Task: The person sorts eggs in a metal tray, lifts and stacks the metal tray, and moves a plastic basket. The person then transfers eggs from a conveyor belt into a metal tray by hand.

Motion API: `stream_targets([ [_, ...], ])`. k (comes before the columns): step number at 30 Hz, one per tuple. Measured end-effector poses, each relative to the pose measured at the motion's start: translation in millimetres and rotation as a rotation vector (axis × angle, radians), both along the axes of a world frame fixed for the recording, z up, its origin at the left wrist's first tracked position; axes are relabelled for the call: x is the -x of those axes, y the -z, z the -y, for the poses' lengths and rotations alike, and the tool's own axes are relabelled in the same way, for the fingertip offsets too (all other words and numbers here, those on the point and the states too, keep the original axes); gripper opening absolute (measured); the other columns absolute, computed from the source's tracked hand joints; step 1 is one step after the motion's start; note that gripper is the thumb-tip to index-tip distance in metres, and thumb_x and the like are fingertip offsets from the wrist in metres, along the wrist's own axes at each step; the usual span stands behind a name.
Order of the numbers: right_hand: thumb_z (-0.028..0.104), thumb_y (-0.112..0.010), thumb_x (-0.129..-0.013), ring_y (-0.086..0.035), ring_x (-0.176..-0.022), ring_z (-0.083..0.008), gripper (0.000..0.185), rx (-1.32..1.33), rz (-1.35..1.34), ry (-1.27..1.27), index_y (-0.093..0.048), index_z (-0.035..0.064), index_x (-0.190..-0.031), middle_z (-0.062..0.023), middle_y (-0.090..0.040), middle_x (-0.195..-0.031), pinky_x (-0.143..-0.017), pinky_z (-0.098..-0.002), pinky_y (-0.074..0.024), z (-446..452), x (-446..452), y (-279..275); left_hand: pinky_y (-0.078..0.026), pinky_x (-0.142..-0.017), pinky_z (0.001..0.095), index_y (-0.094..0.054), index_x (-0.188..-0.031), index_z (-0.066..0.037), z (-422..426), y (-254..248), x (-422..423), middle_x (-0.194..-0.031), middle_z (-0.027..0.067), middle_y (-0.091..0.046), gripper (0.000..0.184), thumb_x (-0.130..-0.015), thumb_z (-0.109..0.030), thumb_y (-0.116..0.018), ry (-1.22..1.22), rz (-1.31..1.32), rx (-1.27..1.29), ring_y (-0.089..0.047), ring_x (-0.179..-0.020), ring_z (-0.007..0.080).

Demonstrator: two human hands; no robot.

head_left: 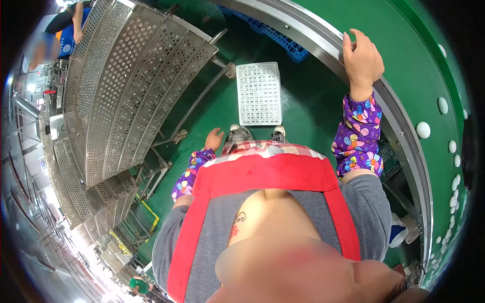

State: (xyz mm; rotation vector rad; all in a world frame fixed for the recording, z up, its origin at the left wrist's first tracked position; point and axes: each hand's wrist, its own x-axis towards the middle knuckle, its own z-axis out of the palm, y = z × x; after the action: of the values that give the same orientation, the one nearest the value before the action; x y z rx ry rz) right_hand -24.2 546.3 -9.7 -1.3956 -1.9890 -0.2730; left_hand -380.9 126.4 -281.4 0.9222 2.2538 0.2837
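Note:
On the right, my right hand (362,59) rests on the metal rim (323,43) of a green conveyor belt (404,65). Its fingers are apart and bent, with nothing visible in them. My left hand (214,140) hangs low beside the checked apron, touching nothing, its fingers loosely apart. A white slotted plastic crate (258,93) lies on the green floor just ahead of my shoes. White oval pieces, one of them rounder and larger (423,130), are on the belt beyond my right forearm.
Perforated metal panels (136,65) on a metal frame stand at left. A blue pallet (283,40) is under the conveyor. A co-worker's arm (78,22) shows at top left, and a person in green (139,286) is far off at lower left.

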Motion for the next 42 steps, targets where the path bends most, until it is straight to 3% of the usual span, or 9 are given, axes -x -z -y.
stream_targets([
  [3,0.036,-0.06,-0.085,-0.063,-0.071,-0.0204,0.022,-0.014,0.023,-0.014,-0.066,0.0164,-0.092,-0.0002,-0.065,-0.077,-0.062,-0.034,-0.0484,-1,1,2,-0.043,-0.097,0.0379,-0.055,-0.123,-0.001,-30,-27,-12,-0.122,0.0212,-0.058,0.044,-0.088,-0.028,-0.058,-0.02,0.036,0.059,-0.054,-0.118,0.0321],
  [8,0.038,-0.06,-0.085,-0.063,-0.072,-0.0205,0.023,0.008,0.024,0.004,-0.066,0.0168,-0.092,0.0002,-0.065,-0.077,-0.062,-0.0345,-0.0485,-1,2,1,-0.044,-0.096,0.0386,-0.056,-0.123,-0.002,-45,-32,-18,-0.121,0.022,-0.059,0.045,-0.088,-0.03,-0.058,-0.028,0.062,0.049,-0.055,-0.115,0.0337],
  [18,0.038,-0.06,-0.085,-0.064,-0.073,-0.02,0.022,0.071,0.069,0.1,-0.066,0.0182,-0.093,0.0012,-0.066,-0.078,-0.062,-0.035,-0.0491,-2,2,0,-0.044,-0.096,0.0388,-0.056,-0.122,-0.003,-25,5,9,-0.121,0.022,-0.059,0.047,-0.087,-0.033,-0.06,-0.059,0.038,0.062,-0.056,-0.115,0.034],
  [24,0.045,-0.049,-0.09,-0.065,-0.081,-0.0256,0.033,0.097,0.233,0.224,-0.065,0.0176,-0.095,-0.0037,-0.069,-0.087,-0.067,-0.041,-0.0507,-10,2,3,-0.043,-0.095,0.0413,-0.058,-0.12,-0.005,-14,18,16,-0.118,0.0227,-0.059,0.045,-0.085,-0.032,-0.06,-0.073,0.128,-0.042,-0.055,-0.112,0.0371],
  [29,0.053,-0.039,-0.091,-0.065,-0.087,-0.0318,0.043,0.247,0.273,0.321,-0.064,0.0193,-0.099,-0.0094,-0.069,-0.091,-0.07,-0.0449,-0.0501,-8,6,-12,-0.046,-0.093,0.0399,-0.058,-0.121,-0.005,40,53,35,-0.117,0.0213,-0.061,0.046,-0.086,-0.036,-0.059,-0.141,0.209,-0.027,-0.058,-0.109,0.035],
  [32,0.058,-0.036,-0.09,-0.064,-0.092,-0.0343,0.047,0.344,0.233,0.365,-0.064,0.023,-0.104,-0.0112,-0.068,-0.098,-0.074,-0.0466,-0.0494,-7,0,-6,-0.046,-0.092,0.0407,-0.058,-0.121,-0.006,116,80,50,-0.117,0.0197,-0.061,0.048,-0.086,-0.039,-0.057,-0.239,0.232,0.066,-0.058,-0.11,0.0337],
  [36,0.057,-0.034,-0.091,-0.064,-0.092,-0.0341,0.046,0.336,0.258,0.389,-0.064,0.0264,-0.107,-0.0098,-0.068,-0.099,-0.075,-0.0457,-0.0495,-15,-9,4,-0.046,-0.093,0.0418,-0.057,-0.119,-0.002,188,56,55,-0.116,0.0186,-0.062,0.047,-0.089,-0.038,-0.053,-0.219,0.109,0.24,-0.058,-0.107,0.0351],
  [38,0.059,-0.029,-0.092,-0.063,-0.098,-0.0345,0.05,0.392,0.31,0.389,-0.06,0.0269,-0.115,-0.0102,-0.067,-0.106,-0.08,-0.0466,-0.0496,-17,-15,6,-0.046,-0.093,0.0416,-0.058,-0.117,-0.002,217,78,63,-0.117,0.0184,-0.061,0.045,-0.09,-0.038,-0.052,-0.198,0.125,0.323,-0.058,-0.108,0.0351],
  [42,0.058,-0.027,-0.092,-0.06,-0.102,-0.0351,0.052,0.441,0.374,0.413,-0.059,0.0266,-0.119,-0.0112,-0.065,-0.111,-0.082,-0.0468,-0.0486,-16,-16,2,-0.045,-0.095,0.0402,-0.059,-0.114,-0.001,213,67,51,-0.121,0.0185,-0.058,0.044,-0.092,-0.038,-0.048,-0.189,0.129,0.32,-0.056,-0.111,0.0336],
])
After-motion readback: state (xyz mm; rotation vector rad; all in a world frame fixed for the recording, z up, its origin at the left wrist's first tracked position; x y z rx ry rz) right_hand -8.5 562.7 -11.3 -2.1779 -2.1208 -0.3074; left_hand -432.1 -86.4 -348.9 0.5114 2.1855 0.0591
